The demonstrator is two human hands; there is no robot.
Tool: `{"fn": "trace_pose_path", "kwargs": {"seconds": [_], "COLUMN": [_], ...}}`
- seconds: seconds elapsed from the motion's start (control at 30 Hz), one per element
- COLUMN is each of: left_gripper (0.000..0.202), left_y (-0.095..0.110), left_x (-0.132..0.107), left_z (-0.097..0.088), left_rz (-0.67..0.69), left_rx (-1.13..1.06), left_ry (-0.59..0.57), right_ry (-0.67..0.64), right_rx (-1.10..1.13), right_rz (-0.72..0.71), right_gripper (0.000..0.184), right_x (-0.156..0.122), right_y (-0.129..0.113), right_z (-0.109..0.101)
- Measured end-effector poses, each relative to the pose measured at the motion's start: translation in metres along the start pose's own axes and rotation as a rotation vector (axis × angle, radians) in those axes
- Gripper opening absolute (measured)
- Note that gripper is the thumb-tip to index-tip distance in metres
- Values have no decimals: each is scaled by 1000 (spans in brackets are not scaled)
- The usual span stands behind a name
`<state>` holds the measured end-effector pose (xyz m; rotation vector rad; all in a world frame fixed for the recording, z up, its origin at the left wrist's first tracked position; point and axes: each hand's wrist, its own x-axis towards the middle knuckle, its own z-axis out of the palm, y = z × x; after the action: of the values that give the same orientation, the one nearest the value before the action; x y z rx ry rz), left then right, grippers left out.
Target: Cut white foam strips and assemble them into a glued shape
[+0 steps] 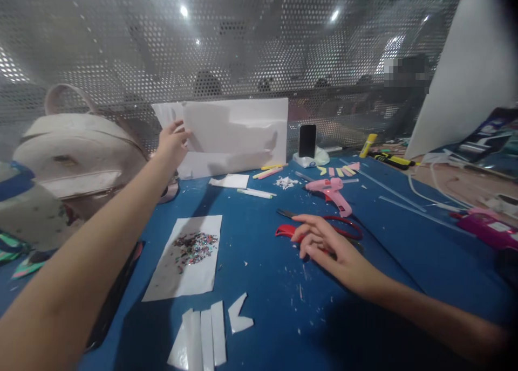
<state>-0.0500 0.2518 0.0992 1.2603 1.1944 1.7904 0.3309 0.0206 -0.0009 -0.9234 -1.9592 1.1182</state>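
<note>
My left hand (172, 144) reaches far forward and grips the left edge of a large white sheet (238, 131) that stands against the perforated metal screen. My right hand (321, 244) rests on the blue table, fingers loosely spread, lying over the red-handled scissors (348, 228). A pink glue gun (332, 190) lies just beyond the scissors. Near me are several white paper strips (206, 336) and a paper sheet with glitter bits (188, 255).
A pale handbag (76, 150) stands at the left. A phone (307, 140) stands upright on a holder at the back. Coloured sticks (269, 171), paper scraps, a yellow glue stick (368, 144) and cables lie at the back right. A white board (469, 74) leans at the right.
</note>
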Motion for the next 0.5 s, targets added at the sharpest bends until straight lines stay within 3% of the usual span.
{"fn": "trace_pose_path", "kwargs": {"seconds": [0.23, 0.5], "left_gripper": [30, 30], "left_y": [-53, -77], "left_x": [6, 13], "left_z": [23, 21], "left_rz": [-54, -76], "left_rx": [-41, 13], "left_ry": [20, 51], "right_ry": [-31, -107], "right_rx": [-21, -54], "right_rz": [2, -7], "right_gripper": [42, 41], "right_x": [-1, -6], "right_y": [4, 5], "right_z": [-2, 1]}}
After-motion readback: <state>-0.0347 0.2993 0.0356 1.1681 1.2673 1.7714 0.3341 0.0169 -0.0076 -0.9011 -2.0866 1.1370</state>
